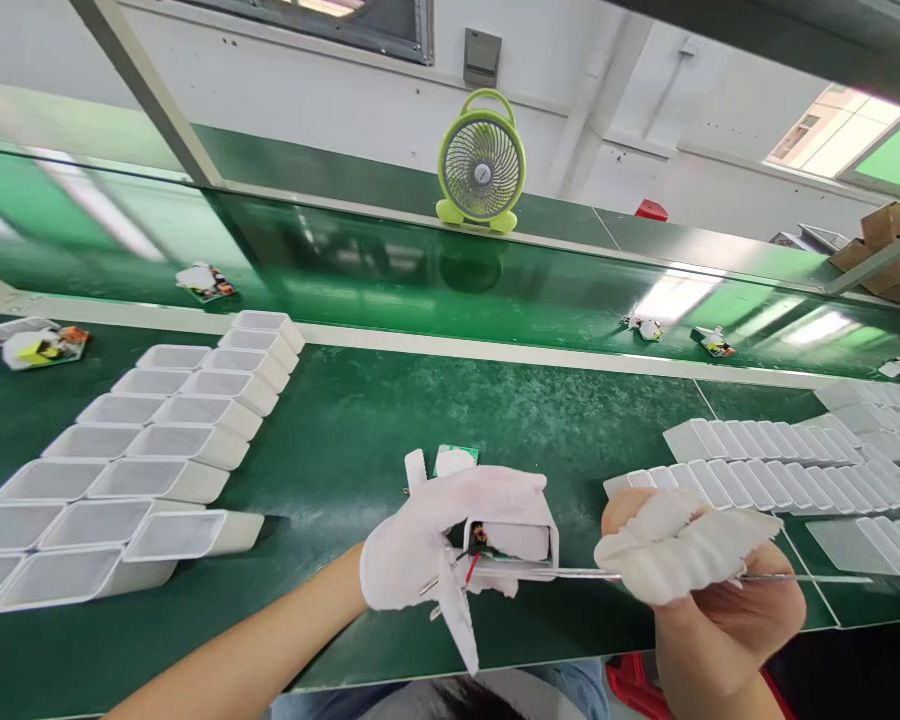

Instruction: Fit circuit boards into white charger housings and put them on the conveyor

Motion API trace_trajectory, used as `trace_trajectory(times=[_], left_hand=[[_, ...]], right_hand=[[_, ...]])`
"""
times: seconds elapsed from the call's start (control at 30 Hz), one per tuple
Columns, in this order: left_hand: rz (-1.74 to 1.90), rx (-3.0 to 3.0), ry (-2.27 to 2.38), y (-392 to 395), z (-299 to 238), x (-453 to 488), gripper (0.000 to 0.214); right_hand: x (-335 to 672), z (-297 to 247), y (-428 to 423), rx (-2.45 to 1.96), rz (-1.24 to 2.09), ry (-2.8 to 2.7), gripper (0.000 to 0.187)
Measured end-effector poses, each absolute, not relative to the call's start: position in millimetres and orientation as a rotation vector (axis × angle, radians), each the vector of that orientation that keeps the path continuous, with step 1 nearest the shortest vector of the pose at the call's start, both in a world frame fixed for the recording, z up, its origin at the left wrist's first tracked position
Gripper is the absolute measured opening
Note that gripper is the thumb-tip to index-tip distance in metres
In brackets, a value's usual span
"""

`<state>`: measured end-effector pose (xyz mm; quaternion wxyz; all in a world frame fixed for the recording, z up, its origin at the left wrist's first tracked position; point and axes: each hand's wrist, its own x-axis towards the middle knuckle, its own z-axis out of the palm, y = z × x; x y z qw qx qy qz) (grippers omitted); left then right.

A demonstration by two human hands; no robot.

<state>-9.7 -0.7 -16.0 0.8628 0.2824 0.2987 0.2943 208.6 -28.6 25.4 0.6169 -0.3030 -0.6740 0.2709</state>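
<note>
My left hand [420,530], in a white glove, is closed around a small white plastic case [555,545]. Its open side faces me and shows a circuit board with a white covering [521,543] inside. Red and black wires [471,568] come out at the case's left end, beside a white piece with metal pins [457,615]. My right hand [697,560], its fingers in white covers, grips a long thin metal rod [577,573]. The rod's left end reaches the wires and the case opening; its exact tip is hard to make out. Behind my left hand lies a green circuit board [457,458].
Rows of open white cases [172,440] stand on the green table [420,400] at left. More white cases [757,480] lie in rows at right. Loose circuit boards [49,345] are scattered about. A green fan [482,165] sits on the back shelf.
</note>
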Motion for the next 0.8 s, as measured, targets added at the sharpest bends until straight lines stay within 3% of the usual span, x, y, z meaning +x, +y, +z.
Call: trace_trajectory(times=[0.2, 0.33, 0.43, 0.63, 0.8], left_hand=[[0.579, 0.451, 0.577, 1.3, -3.7, -1.8, 0.039], [0.570, 0.493, 0.550, 2.9, 1.7, -1.2, 0.026], [0.554, 0.558, 0.478, 5.1, 8.6, 1.3, 0.032], [0.570, 0.463, 0.500, 4.2, 4.1, 1.4, 0.026], [0.572, 0.394, 0.544, 0.6, -9.0, -3.9, 0.042]], right_hand=[[202.9, 29.9, -22.9, -0.540, 0.857, -1.631, 0.047], [202.4, 29.9, -23.1, -0.541, 0.821, -1.654, 0.048], [201.8, 30.1, -23.0, -0.553, 0.790, -1.681, 0.049], [199.7, 31.0, -20.3, -0.529, 0.841, -1.702, 0.029], [198.8, 31.6, -19.1, -0.533, 0.788, -1.739, 0.033]])
